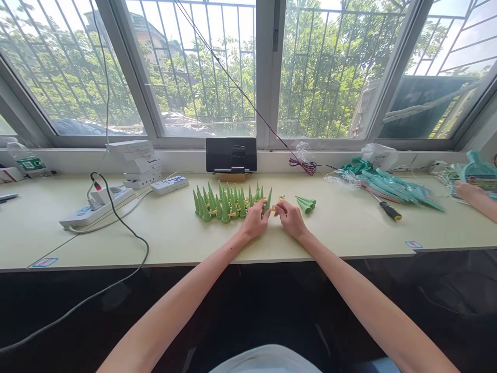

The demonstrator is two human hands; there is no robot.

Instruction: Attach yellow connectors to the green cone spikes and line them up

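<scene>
Many green cones [225,207] stand upright in a cluster on the pale table, with small yellow pieces among their bases. My left hand [255,220] is at the cluster's right end, its fingers closed on a green cone [268,199]. Just to the right, my right hand [290,218] pinches a small yellow piece [273,209] close to that cone's lower part. Behind the fingertips lie a few more yellow pieces [281,197]. Several loose green cones [306,203] lie on their sides right of my right hand.
A power strip [97,207], white boxes [142,166] and a black cable are on the left. A dark tablet [231,155] stands at the back. On the right are a screwdriver [390,211], teal plastic packets [399,189] and another person's hand [469,192].
</scene>
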